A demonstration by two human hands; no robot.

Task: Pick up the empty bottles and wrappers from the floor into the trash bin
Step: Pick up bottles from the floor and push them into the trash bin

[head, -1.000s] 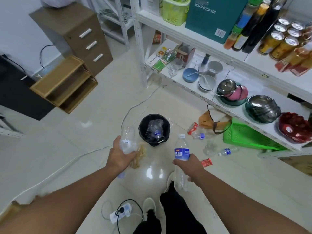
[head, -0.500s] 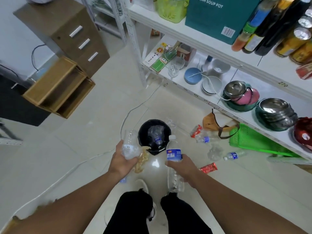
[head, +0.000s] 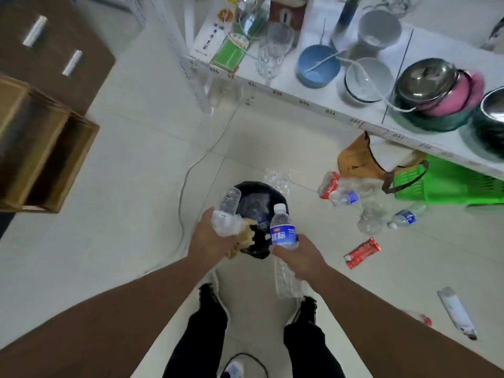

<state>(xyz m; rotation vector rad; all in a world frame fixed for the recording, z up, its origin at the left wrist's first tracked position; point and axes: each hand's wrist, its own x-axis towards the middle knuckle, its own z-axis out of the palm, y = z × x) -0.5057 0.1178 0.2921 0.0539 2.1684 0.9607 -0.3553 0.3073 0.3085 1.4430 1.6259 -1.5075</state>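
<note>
A round black trash bin (head: pixel 255 188) with bottles inside stands on the tiled floor just beyond my hands. My left hand (head: pixel 211 240) grips a crushed clear bottle (head: pixel 227 207) together with a tan wrapper (head: pixel 245 236), at the bin's near left rim. My right hand (head: pixel 298 255) holds a clear bottle with a blue label (head: pixel 282 231) upright by its middle, over the bin's near right rim. On the floor to the right lie several empty bottles (head: pixel 345 197), a red wrapper (head: pixel 361 252) and a silver wrapper (head: pixel 456 312).
A white shelf (head: pixel 313 102) with bowls, glasses and pots runs across the upper right. Under it sit a green basket (head: pixel 450 184) and a brown bag (head: pixel 354 159). A wooden rack (head: pixel 41 148) stands left. A white cable (head: pixel 191 170) crosses the floor. My feet are below the bin.
I have stepped closer to the bin and bent down, so it lies right under both hands. Both hands keep their hold and have moved forward over the rim.
</note>
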